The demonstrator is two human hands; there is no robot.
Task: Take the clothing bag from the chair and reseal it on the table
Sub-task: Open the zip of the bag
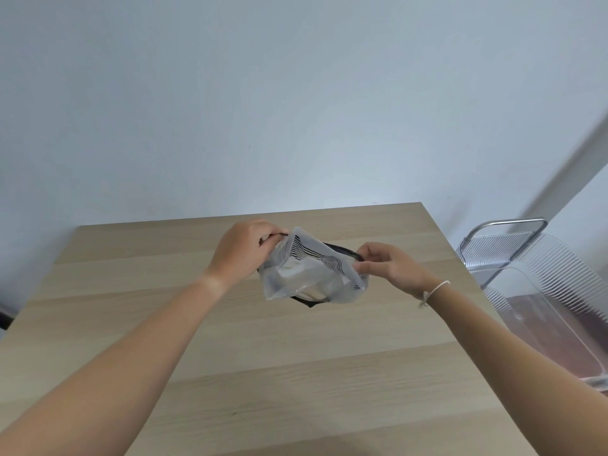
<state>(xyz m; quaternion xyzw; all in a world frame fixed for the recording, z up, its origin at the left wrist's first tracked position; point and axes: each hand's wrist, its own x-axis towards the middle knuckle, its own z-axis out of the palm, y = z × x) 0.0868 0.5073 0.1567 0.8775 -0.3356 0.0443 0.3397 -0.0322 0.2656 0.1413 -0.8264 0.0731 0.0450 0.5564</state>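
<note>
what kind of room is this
Probably a plain room in a home or small office. A light wooden table stands against a bare pale wall, with a clear plastic chair beside it. Little else shows.

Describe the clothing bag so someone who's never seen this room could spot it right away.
Start at the light wooden table against the pale wall. Above its far middle, the left hand and right hand hold the clothing bag by its top corners. It is the only frosted translucent pouch, printed with black wavy lines, unlike the ribbed clear chair to the right.
</note>
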